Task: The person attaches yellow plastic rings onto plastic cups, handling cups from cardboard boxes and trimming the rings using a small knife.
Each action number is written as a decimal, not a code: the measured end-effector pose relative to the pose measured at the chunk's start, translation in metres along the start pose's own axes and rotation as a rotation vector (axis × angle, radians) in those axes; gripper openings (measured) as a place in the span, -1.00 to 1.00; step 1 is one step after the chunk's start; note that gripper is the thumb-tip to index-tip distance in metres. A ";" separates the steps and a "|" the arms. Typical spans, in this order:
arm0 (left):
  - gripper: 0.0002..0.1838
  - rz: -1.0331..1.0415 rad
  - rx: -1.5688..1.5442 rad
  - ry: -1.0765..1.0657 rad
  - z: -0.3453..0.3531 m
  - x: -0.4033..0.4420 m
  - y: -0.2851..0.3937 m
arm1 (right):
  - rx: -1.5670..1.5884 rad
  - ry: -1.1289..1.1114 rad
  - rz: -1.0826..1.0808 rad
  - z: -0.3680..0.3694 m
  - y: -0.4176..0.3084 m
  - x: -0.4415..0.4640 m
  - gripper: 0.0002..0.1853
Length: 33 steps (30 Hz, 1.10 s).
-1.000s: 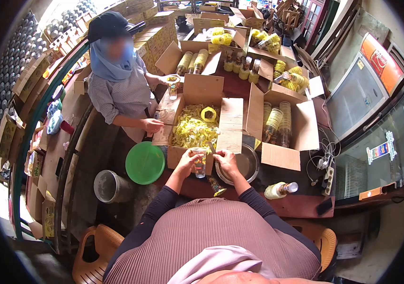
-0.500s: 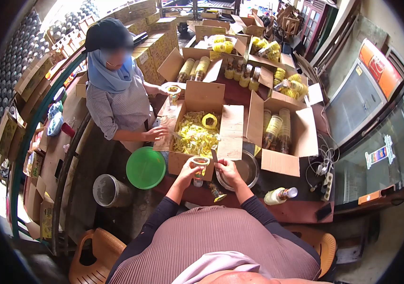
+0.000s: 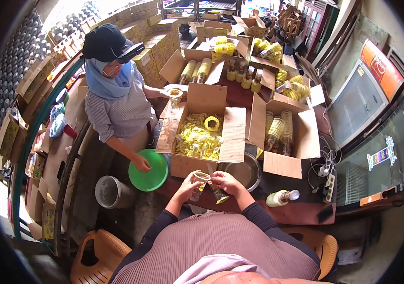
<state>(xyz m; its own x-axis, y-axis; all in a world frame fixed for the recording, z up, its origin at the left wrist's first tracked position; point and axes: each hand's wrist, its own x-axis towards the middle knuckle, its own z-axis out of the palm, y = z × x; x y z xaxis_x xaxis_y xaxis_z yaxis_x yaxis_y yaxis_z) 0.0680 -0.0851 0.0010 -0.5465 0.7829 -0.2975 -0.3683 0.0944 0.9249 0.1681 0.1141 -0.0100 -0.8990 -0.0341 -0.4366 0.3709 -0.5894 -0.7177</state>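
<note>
My left hand (image 3: 186, 189) is wrapped round a clear printed plastic cup (image 3: 197, 190) with a pale yellow rim, held above the near table edge. Close against that rim, on its right side, is my right hand (image 3: 226, 182), its fingers closed round a slim knife (image 3: 210, 168) whose blade points up and away. Fine detail where the blade meets the rim is too small to tell. Just below my right hand, another printed cup (image 3: 219, 194) lies tilted. Beyond my hands, a cardboard box (image 3: 193, 166) holds yellow-green strips (image 3: 197, 139) and one yellow ring (image 3: 211, 123).
A metal bowl (image 3: 254, 175) sits right of the box. A co-worker (image 3: 119, 104) stands left, holding a cup (image 3: 175, 94), near a green basin (image 3: 140, 177) and grey bucket (image 3: 109, 191). Cup stacks fill a right-hand box (image 3: 289, 163); another stack (image 3: 282, 198) lies nearby.
My right hand has come left with the knife, in against the cup's rim. The co-worker's lower hand has moved from the box flap down over the green basin.
</note>
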 end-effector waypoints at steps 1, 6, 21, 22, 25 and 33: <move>-0.28 -0.005 -0.007 -0.002 0.004 -0.001 -0.004 | 0.012 -0.004 -0.017 -0.004 0.005 -0.002 -0.87; -0.26 -0.076 0.151 0.075 0.020 -0.010 0.002 | 0.051 0.037 -0.061 -0.011 0.020 -0.009 -0.88; -0.17 -0.058 0.097 -0.107 0.029 -0.029 -0.022 | -0.135 0.243 -0.212 0.026 0.039 -0.066 -0.88; -0.17 -0.025 0.130 -0.136 0.024 -0.030 -0.027 | -0.141 0.242 -0.219 0.035 0.039 -0.074 -0.88; -0.18 -0.014 0.167 -0.174 0.018 -0.043 -0.025 | -0.102 0.281 -0.258 0.043 0.061 -0.073 -0.87; -0.28 -0.143 0.099 -0.280 -0.007 -0.094 -0.031 | -0.157 0.399 -0.310 0.095 0.104 -0.102 -0.84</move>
<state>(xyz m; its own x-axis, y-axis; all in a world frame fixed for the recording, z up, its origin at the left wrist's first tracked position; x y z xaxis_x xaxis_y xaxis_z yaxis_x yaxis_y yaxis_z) 0.1251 -0.1658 -0.0018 -0.2618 0.8946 -0.3620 -0.3436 0.2641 0.9012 0.2760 -0.0207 0.0112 -0.8250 0.4501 -0.3418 0.1597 -0.3945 -0.9049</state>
